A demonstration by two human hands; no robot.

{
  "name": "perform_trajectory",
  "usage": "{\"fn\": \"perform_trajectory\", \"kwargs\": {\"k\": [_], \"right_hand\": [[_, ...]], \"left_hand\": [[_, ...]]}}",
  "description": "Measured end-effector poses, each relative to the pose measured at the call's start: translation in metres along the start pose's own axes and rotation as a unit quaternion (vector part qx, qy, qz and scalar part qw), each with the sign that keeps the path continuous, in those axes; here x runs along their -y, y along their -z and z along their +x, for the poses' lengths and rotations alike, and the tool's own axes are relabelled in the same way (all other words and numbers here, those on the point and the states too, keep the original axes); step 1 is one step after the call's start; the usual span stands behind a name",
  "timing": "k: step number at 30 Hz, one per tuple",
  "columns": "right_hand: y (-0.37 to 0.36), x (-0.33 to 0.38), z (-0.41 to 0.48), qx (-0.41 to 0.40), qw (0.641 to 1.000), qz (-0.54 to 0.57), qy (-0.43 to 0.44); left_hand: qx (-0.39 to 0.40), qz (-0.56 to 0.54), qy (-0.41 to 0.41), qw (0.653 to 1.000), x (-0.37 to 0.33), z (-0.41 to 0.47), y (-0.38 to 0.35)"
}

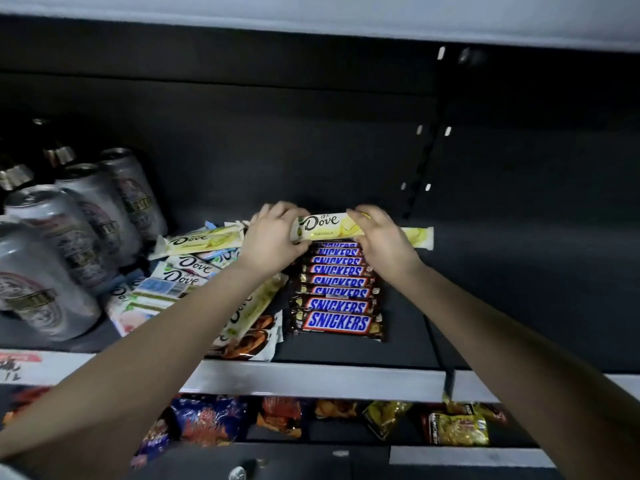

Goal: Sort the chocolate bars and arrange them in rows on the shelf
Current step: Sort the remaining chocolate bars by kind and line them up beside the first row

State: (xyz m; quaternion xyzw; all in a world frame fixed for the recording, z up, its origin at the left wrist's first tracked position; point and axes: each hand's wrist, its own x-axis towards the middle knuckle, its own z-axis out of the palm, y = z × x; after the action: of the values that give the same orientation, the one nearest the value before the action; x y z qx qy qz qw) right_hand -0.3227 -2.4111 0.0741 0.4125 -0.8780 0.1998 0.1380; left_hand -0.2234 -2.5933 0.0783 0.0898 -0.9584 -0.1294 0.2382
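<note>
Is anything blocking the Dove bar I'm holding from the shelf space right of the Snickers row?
Nothing visible does. The left hand and right hand hold the Dove bar over the back of the Snickers row; its right end juts over bare shelf floor there.

Centre of view, yellow bar (332, 225): "Dove" in dark script; small print beneath too fine to read. At its 6 o'clock, row of brown bars (337, 322): "SNICKERS", white on blue, on each wrapper. At 9 o'clock of that row, loose pile (194, 268): "Dove" on several wrappers. Far 9 o'clock, cans (41, 292): labels blurred. At 8 o'clock, shelf-edge tag (17, 367): characters illegible.
</note>
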Motion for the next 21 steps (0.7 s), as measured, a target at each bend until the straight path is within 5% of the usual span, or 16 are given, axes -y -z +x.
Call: {"fn": "perform_trajectory", "kwargs": {"k": [10, 15, 21], "right_hand": [[0.039, -0.072, -0.046, -0.013, 0.997, -0.023, -0.069], [0.036, -0.093, -0.060, -0.010, 0.993, 0.009, -0.121], [0.018, -0.112, -0.064, 0.031, 0.988, 0.018, -0.151]], "left_hand": [[0.034, -0.069, -0.060, 0.995, -0.074, 0.032, -0.048], [0.119, -0.057, -0.084, 0.988, -0.086, 0.038, -0.067], [0.153, -0.022, -0.042, 0.987, -0.082, 0.036, -0.076]]}}
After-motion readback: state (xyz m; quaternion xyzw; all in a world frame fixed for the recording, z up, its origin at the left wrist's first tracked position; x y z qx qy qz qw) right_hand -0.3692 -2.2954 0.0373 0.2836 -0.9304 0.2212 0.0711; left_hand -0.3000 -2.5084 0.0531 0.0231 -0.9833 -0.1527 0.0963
